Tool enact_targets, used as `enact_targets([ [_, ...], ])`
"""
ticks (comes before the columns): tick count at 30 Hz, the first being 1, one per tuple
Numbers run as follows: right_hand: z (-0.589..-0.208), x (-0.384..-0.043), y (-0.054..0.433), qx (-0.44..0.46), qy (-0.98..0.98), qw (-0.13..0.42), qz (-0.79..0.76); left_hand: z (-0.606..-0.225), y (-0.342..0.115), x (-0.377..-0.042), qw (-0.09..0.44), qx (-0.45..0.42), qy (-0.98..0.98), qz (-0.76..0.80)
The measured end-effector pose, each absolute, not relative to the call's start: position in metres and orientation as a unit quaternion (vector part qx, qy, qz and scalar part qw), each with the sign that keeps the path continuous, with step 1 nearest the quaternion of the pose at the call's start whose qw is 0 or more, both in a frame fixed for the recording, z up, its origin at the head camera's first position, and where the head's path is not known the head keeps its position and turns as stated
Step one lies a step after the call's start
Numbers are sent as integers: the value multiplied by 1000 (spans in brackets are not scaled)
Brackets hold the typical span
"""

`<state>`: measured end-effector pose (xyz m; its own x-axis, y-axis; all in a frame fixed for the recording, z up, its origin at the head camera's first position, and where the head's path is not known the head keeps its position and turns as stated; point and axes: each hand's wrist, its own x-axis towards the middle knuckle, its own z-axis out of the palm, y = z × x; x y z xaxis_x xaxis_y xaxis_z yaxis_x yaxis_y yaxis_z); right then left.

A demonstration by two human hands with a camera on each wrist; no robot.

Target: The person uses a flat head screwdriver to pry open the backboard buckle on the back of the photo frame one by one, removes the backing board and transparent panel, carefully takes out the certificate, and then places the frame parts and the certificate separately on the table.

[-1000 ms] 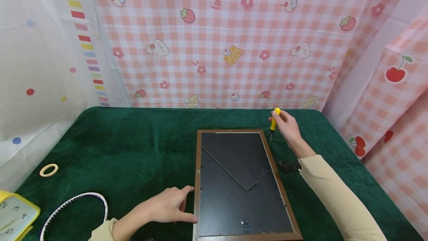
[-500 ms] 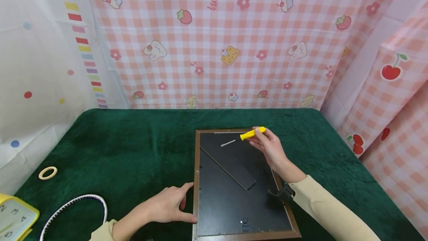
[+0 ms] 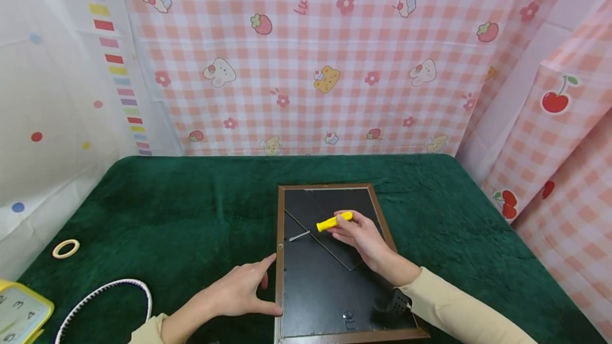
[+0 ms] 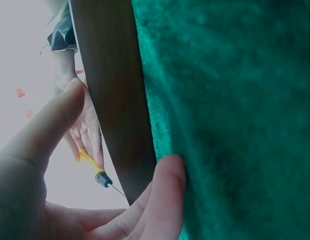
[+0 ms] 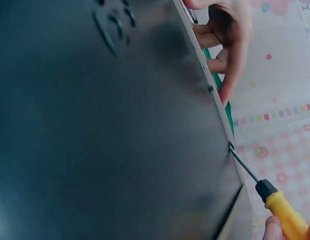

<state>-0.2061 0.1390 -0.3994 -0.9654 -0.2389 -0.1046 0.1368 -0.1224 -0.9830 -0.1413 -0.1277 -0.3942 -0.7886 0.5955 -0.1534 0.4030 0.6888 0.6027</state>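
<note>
A picture frame (image 3: pixel 325 301) with a brown border and black backing lies face down on the green cloth, its folded stand leg showing as a slanted outline. My right hand (image 3: pixel 360 238) holds a yellow-handled screwdriver (image 3: pixel 333 222) above the backing. In the right wrist view the screwdriver's shaft (image 5: pixel 245 166) reaches a small dark tab (image 5: pixel 231 146) at the frame's inner edge. My left hand (image 3: pixel 241 288) rests along the frame's left side, thumb and fingers spread and touching the brown edge (image 4: pixel 112 85).
A cream ring (image 3: pixel 66 249), a white-wrapped hairband (image 3: pixel 105 286) and a yellow clock (image 3: pixel 24 309) lie to the left on the green cloth (image 3: pixel 191 211). Behind hangs a pink checked curtain (image 3: pixel 296 41).
My right hand has brought the screwdriver from beyond the frame's upper right corner leftward and nearer, over the backing to its left edge. The left hand has stayed at the frame's side.
</note>
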Motion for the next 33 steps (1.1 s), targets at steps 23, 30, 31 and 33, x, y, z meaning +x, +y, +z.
enact_targets([
  [23,-407,-203,132,-77,627,142,-762,-399,-118,-146,168,254,907,291],
  [30,-407,-203,129,-87,642,130,-750,-400,-119,-147,167,270,897,307],
  [31,-406,-203,129,-92,649,125,-745,-401,-119,-147,167,272,896,310],
  [33,-405,-202,127,-103,664,113,-732,-401,-119,-147,168,274,893,317],
])
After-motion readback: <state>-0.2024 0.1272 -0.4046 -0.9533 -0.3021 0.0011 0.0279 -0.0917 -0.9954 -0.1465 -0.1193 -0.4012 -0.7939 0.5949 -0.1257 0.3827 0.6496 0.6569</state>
